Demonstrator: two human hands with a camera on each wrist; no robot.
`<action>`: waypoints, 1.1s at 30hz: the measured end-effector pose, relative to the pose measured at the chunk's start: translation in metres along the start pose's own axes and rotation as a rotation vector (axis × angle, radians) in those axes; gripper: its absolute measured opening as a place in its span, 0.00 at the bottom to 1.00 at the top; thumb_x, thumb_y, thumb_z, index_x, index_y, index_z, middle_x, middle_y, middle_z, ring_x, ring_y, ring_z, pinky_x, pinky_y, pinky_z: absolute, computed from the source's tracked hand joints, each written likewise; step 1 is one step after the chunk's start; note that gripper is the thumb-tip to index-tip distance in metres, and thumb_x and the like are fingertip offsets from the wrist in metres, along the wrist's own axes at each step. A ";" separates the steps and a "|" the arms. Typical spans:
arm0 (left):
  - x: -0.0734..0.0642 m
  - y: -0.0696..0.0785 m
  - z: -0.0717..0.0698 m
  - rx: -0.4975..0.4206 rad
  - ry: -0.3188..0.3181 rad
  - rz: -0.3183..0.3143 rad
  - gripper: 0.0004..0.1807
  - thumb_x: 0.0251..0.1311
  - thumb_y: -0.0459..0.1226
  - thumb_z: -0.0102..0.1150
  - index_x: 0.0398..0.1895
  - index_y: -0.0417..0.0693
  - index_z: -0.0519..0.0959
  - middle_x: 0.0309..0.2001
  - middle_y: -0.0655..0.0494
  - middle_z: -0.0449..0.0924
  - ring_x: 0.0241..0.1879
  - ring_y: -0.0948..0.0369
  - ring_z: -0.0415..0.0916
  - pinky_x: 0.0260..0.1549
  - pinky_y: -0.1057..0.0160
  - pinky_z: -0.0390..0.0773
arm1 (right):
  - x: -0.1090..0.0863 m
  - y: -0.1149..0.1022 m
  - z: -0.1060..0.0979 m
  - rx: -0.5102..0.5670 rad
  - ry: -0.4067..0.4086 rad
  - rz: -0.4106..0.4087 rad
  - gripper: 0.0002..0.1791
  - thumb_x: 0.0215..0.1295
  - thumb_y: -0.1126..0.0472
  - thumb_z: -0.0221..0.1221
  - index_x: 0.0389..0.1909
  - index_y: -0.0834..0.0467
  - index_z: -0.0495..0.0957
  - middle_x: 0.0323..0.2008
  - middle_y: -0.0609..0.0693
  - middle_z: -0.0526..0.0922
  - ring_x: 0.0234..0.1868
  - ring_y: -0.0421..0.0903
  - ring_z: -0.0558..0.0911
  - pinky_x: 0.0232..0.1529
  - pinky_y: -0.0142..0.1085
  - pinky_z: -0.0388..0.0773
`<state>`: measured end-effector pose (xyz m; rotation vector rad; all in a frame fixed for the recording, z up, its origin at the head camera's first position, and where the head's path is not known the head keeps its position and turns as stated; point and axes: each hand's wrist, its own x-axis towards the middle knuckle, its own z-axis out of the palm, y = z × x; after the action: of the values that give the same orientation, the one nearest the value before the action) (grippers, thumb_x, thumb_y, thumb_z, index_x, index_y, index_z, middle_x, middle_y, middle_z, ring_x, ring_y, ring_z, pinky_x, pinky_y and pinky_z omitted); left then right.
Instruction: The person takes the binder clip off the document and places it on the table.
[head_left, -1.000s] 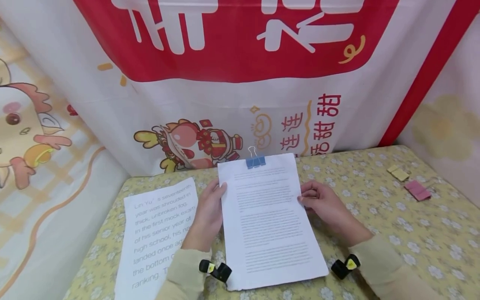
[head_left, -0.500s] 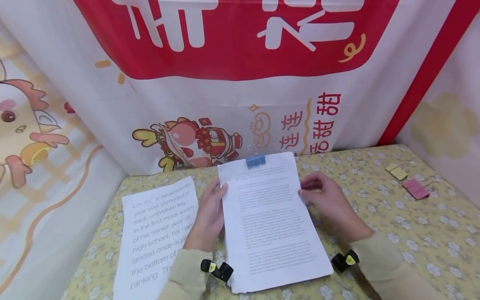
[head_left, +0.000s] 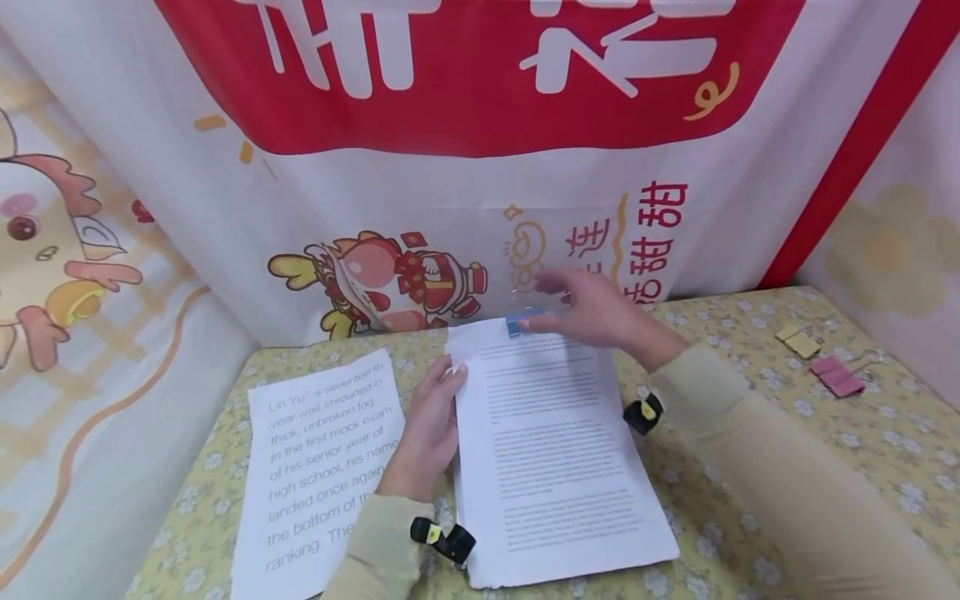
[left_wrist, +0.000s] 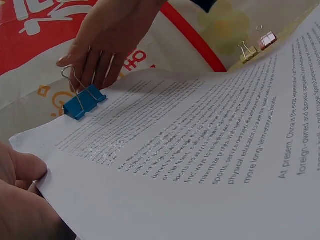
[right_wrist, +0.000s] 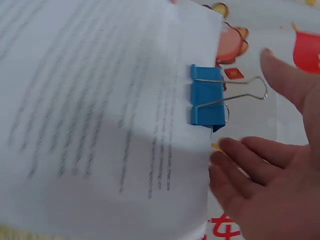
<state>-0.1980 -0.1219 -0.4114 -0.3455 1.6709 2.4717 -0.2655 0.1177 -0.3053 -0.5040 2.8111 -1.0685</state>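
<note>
My left hand (head_left: 431, 421) grips the left edge of a stack of printed sheets (head_left: 562, 475), thumb on top. The stack is tilted up, its far end raised. A blue binder clip (right_wrist: 207, 97) is clamped on the stack's top edge, wire handles sticking outward. My right hand (head_left: 603, 312) is at that edge, its thumb and fingers spread to either side of the clip's handles. In the right wrist view a gap shows between the thumb and the wire handle. The left wrist view shows the clip (left_wrist: 82, 104) with the right hand's fingers behind it.
Left of the stack, a large-print sheet (head_left: 315, 475) lies on the flowered tablecloth (head_left: 780, 450). A yellow binder clip (head_left: 798, 342) and a pink binder clip (head_left: 837, 377) lie at the right. A printed cloth (head_left: 450, 192) hangs behind the table.
My right hand has let go of the stack's right edge and moved up and left to the blue binder clip. The left hand keeps its grip; the stack has shifted slightly right.
</note>
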 end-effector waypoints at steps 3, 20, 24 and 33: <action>-0.001 0.000 0.000 -0.009 -0.011 0.005 0.33 0.84 0.40 0.50 0.87 0.51 0.57 0.84 0.50 0.62 0.84 0.53 0.58 0.85 0.50 0.56 | 0.013 -0.001 -0.004 0.080 -0.110 0.058 0.43 0.68 0.43 0.73 0.79 0.51 0.70 0.72 0.53 0.80 0.75 0.57 0.76 0.77 0.60 0.72; -0.003 0.000 0.003 0.012 -0.030 0.006 0.29 0.83 0.40 0.51 0.83 0.50 0.63 0.83 0.52 0.64 0.85 0.53 0.57 0.85 0.51 0.58 | 0.023 0.005 0.003 0.188 -0.038 0.145 0.26 0.69 0.45 0.72 0.64 0.49 0.83 0.57 0.50 0.86 0.62 0.51 0.82 0.68 0.53 0.76; -0.003 0.000 0.004 0.012 -0.030 0.005 0.29 0.83 0.40 0.51 0.82 0.50 0.65 0.82 0.52 0.65 0.85 0.53 0.58 0.84 0.51 0.58 | 0.024 0.006 0.007 0.213 0.008 0.150 0.23 0.71 0.45 0.70 0.62 0.49 0.84 0.55 0.49 0.87 0.59 0.50 0.82 0.66 0.51 0.77; -0.006 0.003 0.003 0.003 -0.039 -0.002 0.28 0.83 0.41 0.51 0.82 0.53 0.65 0.81 0.55 0.68 0.83 0.56 0.60 0.84 0.52 0.59 | 0.024 0.006 0.005 0.338 0.125 0.172 0.22 0.73 0.43 0.69 0.61 0.48 0.84 0.60 0.50 0.86 0.65 0.51 0.81 0.68 0.53 0.77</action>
<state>-0.1937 -0.1199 -0.4061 -0.2969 1.6580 2.4586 -0.2886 0.1107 -0.3126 -0.1636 2.6279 -1.5393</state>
